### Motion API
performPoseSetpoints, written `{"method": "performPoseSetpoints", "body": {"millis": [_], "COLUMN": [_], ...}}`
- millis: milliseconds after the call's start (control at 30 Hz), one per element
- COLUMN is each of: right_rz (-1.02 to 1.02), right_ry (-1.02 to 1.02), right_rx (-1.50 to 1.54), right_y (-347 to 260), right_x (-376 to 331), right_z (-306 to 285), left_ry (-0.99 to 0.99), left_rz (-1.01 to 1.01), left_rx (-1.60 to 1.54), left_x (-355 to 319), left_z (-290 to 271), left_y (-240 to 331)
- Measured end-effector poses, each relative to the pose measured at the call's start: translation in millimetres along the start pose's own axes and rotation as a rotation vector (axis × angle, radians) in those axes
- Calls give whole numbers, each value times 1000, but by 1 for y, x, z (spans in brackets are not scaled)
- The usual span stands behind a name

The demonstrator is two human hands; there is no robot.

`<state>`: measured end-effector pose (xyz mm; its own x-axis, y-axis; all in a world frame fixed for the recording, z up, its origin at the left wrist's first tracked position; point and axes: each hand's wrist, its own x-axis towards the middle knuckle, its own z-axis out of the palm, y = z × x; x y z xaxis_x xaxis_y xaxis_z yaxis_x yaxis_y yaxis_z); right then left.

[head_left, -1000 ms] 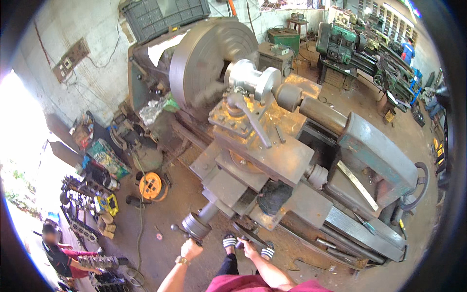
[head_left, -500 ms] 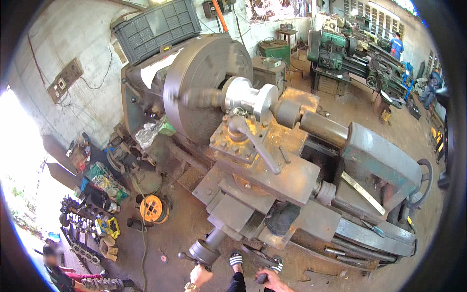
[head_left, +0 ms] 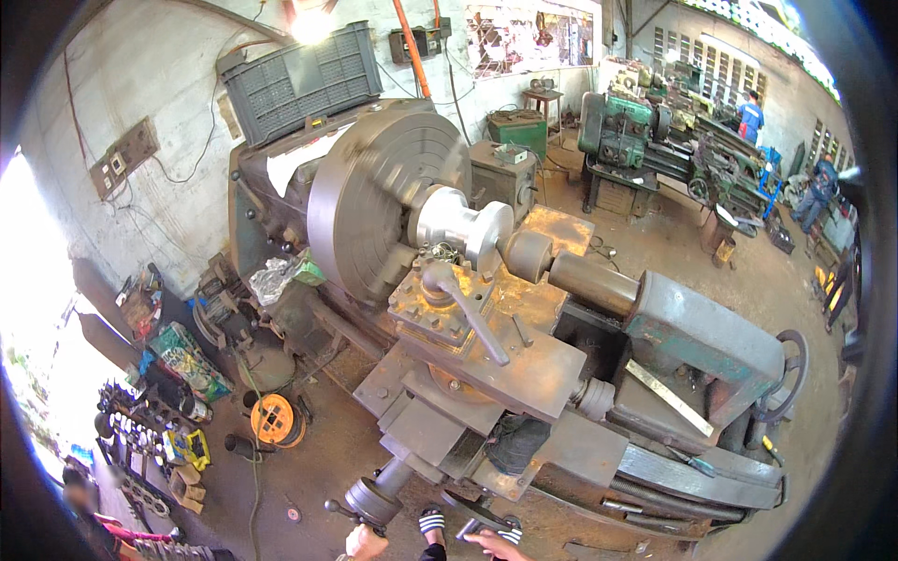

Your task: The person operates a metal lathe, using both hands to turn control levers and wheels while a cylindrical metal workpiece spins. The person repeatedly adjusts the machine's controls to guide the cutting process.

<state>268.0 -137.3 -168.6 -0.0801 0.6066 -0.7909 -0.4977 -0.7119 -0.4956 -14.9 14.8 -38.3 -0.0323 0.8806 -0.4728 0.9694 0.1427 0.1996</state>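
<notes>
At the lower edge, my left hand is closed around a crank handle on the round hub of the lathe's cross slide. My right hand is closed at the handle of a carriage handwheel, just to the right. Beyond them is the tool post with its long clamping lever. A shiny metal workpiece sits between the large, motion-blurred chuck and the tailstock centre. Curled metal chips lie by the tool.
The tailstock with its handwheel stands at right; a dark cloth hangs over the carriage. An orange reel and engine parts are on the floor at left. People work far right; another person sits lower left.
My view has tilted up, so the lathe appears shifted left and my hands lower. The right hand and the handwheel handle have moved slightly round the wheel. The chuck stays blurred.
</notes>
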Motion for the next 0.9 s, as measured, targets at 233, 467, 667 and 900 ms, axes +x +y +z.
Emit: {"method": "performPoseSetpoints", "body": {"millis": [233,467,667,900], "right_rz": [-119,-396,-304,-306], "right_ry": [-59,282,169,2], "right_rx": [-833,-878,-818,-799], "right_y": [-54,-151,-156,-72], "right_x": [-131,-192,-140,-42], "right_z": [-58,-54,-42,-38], "left_ry": [5,-42,-21,55], "left_rz": [7,-51,-78,-76], "left_rx": [-6,-41,-7,16], "left_x": [-17,-25,-32,-34], "left_z": [-17,-35,-34,-27], "left_y": [5,18,22,24]}}
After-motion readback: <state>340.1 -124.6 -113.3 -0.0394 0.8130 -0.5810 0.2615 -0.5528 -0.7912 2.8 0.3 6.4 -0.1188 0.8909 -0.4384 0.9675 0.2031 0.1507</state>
